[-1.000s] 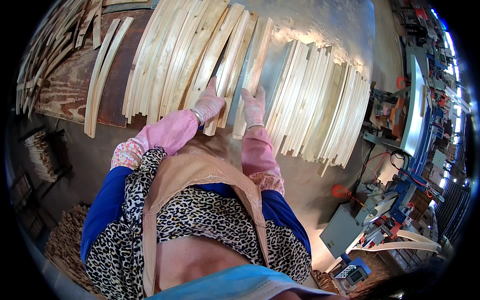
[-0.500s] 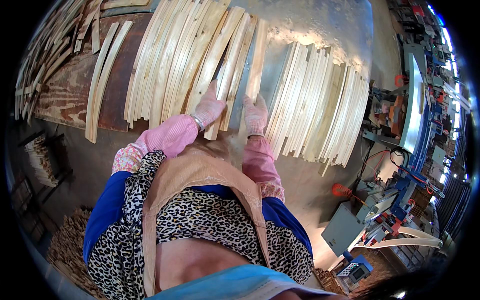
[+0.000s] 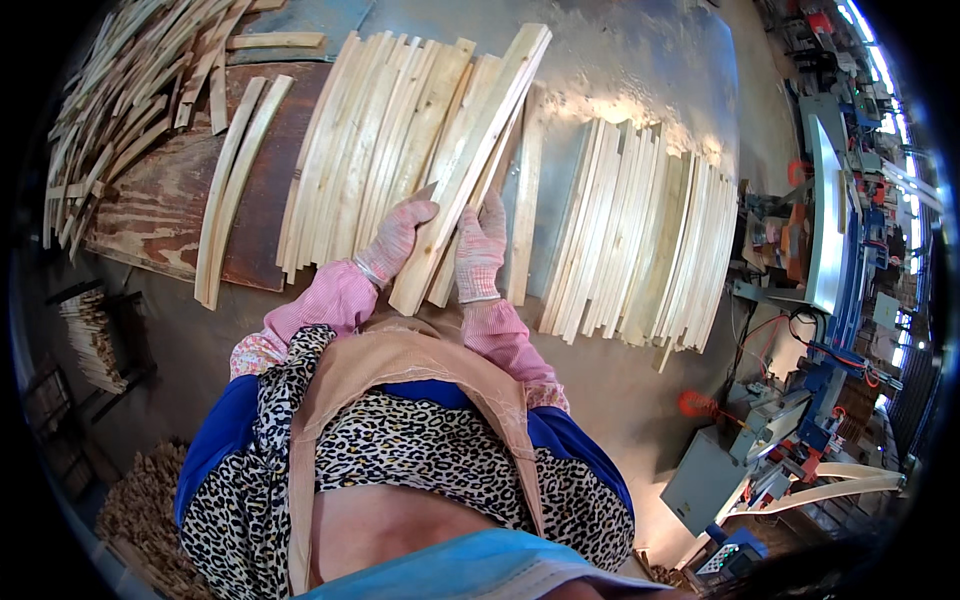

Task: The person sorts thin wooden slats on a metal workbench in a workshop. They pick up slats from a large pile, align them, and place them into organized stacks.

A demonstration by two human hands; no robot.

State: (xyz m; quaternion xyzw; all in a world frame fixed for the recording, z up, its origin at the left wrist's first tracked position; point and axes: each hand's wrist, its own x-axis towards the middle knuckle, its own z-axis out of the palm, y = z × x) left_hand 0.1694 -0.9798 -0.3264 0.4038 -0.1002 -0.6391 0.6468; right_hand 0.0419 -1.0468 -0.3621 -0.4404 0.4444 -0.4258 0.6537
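A wooden strip (image 3: 470,175) is lifted off the table and tilted, its far end leaning right. My left hand (image 3: 398,238), in a pale knitted glove, grips it by its left side near the lower end. Just under it and to its right lies a second strip, mostly hidden. My right hand (image 3: 482,250), gloved too, closes on the right side of these strips, with its fingers partly hidden. To the left, a row of wooden strips (image 3: 350,150) lies side by side. A single strip (image 3: 526,210) rests on the table right of my right hand.
Another row of strips (image 3: 630,230) lies at the right on the metal-topped table (image 3: 640,50). Two curved strips (image 3: 232,190) lie on a brown board (image 3: 140,215) at the left, near a loose heap of strips (image 3: 125,90). Machinery (image 3: 770,420) with cables stands at the right.
My left hand has raised a strip from the row and tilted it rightward. My right hand has moved left, away from the single strip, onto the lifted strips.
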